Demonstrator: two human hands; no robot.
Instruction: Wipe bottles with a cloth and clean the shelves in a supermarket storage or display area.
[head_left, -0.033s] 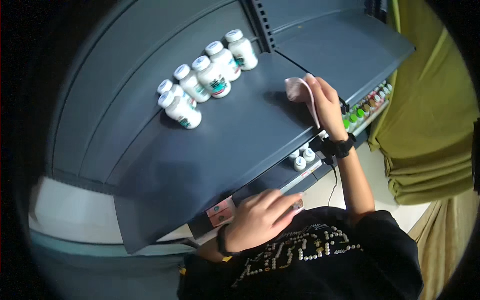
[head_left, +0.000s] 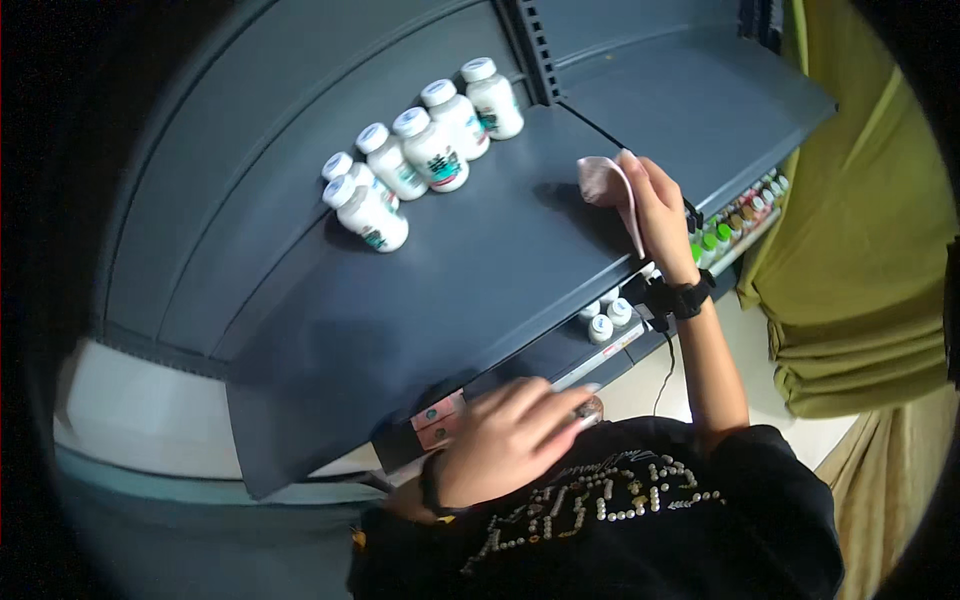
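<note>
My right hand point(head_left: 655, 205) presses a pink cloth point(head_left: 603, 180) against the top of a dark grey shelf point(head_left: 470, 290), near its right end; a black wristband sits on that wrist. My left hand point(head_left: 510, 440) lies low on the front edge of a lower shelf, fingers stretched out together, with nothing visibly held. Several white bottles with white caps point(head_left: 430, 150) stand in a loose row at the back left of the top shelf, well away from the cloth.
Under the shelf edge stand a few more white-capped bottles point(head_left: 605, 322), and further right a row of small colourful bottles point(head_left: 735, 225). An olive green curtain point(head_left: 860, 270) hangs on the right. A second grey shelf section point(head_left: 680, 90) adjoins behind a slotted upright.
</note>
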